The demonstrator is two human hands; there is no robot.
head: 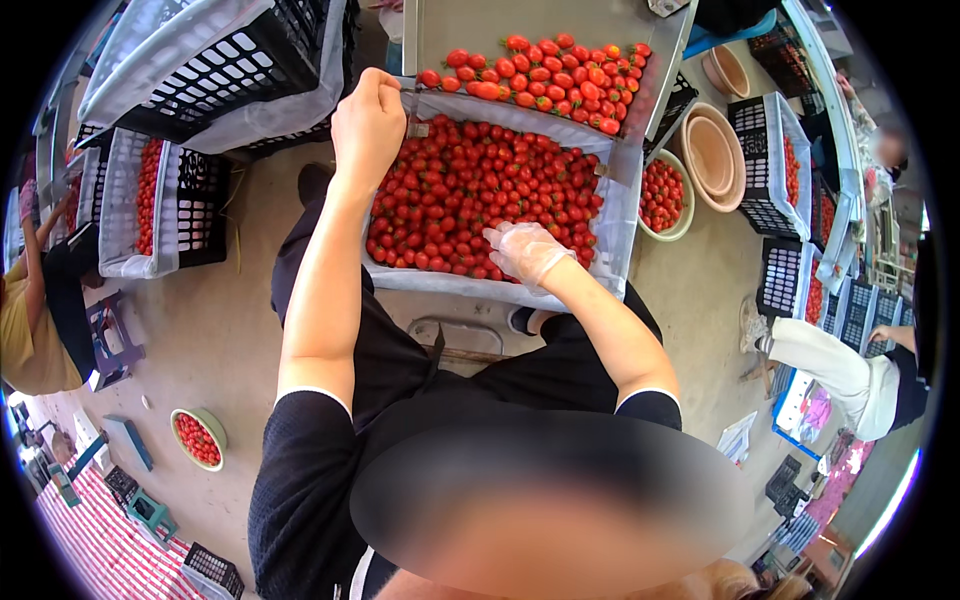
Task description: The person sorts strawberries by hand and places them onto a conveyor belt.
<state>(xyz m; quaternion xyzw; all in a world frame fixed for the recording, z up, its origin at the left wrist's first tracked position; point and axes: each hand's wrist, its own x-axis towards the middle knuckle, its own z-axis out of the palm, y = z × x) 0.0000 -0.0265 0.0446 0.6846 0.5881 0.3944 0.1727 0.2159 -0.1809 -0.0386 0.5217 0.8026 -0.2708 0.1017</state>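
Observation:
My bare left hand point(369, 124) is curled closed at the left end of a thin strip point(517, 105) that crosses the lower edge of a metal sorting tray point(495, 22). Its fingertips are partly hidden. Behind the strip, red cherry tomatoes point(555, 75), some with green stems, are heaped on the tray. Below the tray stands a crate lined with white sheeting point(480, 285), full of loose cherry tomatoes point(465, 187). My right hand point(529, 251), in a clear plastic glove, rests on these tomatoes near the crate's front side, fingers slightly apart. I see no tomato held in it.
Black lined crates point(202, 202) are stacked at the left. Beside the crate, on the right, are a tub of tomatoes point(661, 193) and nested tubs point(709, 157). Another tub point(199, 439) sits on the floor behind left. Other people are at both sides.

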